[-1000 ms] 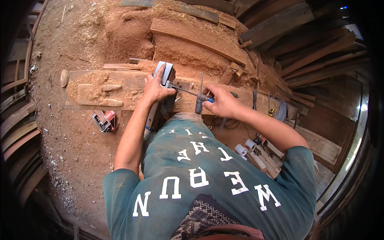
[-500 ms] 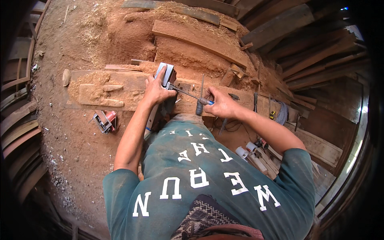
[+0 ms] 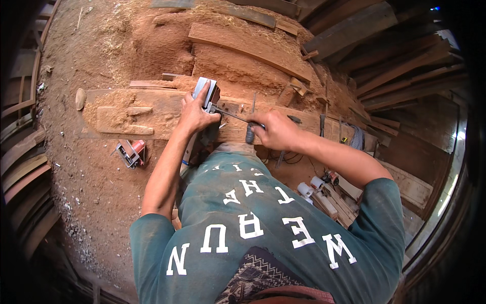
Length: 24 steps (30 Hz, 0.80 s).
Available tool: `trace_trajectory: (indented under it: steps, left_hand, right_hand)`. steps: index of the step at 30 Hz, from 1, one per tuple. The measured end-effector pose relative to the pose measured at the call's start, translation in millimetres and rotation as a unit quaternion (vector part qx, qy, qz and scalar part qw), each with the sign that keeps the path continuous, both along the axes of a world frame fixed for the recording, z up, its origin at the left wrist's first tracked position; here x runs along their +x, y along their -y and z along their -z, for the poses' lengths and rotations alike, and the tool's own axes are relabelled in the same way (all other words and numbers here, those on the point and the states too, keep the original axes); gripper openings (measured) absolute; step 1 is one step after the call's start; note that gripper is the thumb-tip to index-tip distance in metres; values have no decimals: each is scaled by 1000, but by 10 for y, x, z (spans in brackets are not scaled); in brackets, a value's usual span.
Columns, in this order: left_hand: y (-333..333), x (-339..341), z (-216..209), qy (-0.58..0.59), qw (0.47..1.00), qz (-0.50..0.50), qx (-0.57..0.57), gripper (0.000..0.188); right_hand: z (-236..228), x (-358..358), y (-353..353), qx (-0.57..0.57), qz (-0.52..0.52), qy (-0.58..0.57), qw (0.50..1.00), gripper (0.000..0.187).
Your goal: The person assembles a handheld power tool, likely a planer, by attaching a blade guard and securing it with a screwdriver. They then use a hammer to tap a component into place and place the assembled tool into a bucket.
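Observation:
What looks like an electric planer [image 3: 204,87], with a flat silver sole and a dark body, stands tilted on the wooden bench. My left hand [image 3: 194,112] is wrapped round it, forefinger laid along the silver face and thumb by its near side. In my right hand [image 3: 276,130] is a screwdriver [image 3: 230,114]; its thin shaft points left and its tip meets the planer's side. The fingers now cover its handle. Just below that hand, a dark-gripped tool [image 3: 250,134] with a thin upright rod is by the bench's near edge.
Sawdust and wood offcuts lie on the bench [image 3: 169,104]. A red and silver power tool [image 3: 130,153] sits on the ground at left. Right of my hand are a grey rope coil [image 3: 356,138] and a yellow tape measure [image 3: 344,140]. Planks [image 3: 248,48] lie beyond the bench.
My right hand has turned over the screwdriver's handle, knuckles now up, hiding the blue end that showed before. The left hand still holds the planer in nearly the same place.

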State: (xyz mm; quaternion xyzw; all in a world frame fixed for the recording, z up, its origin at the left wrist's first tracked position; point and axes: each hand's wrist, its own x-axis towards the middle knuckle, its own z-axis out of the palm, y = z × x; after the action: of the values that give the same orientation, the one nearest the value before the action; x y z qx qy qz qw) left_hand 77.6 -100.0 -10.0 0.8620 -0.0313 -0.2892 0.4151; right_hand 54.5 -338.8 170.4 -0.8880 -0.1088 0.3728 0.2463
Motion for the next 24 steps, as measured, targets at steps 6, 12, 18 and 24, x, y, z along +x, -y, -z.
trace_trajectory:
  steps: [6,12,18,24]
  left_hand:
    - [-1,38,-58,-21,1000,-2,5,119]
    - [18,50,-50,12,1000,-3,-7,121]
    - [32,41,-61,12,1000,3,3,118]
    - [30,4,-40,36,999,5,8,115]
  right_hand:
    - [-55,88,-6,-7,18,-7,1000,33]
    - [-103,-55,-17,-135,-178,83,971,36]
    - [-78,10,-39,-43,-93,39,994,36]
    - [-43,-1,-33,9,-5,-2,1000,37]
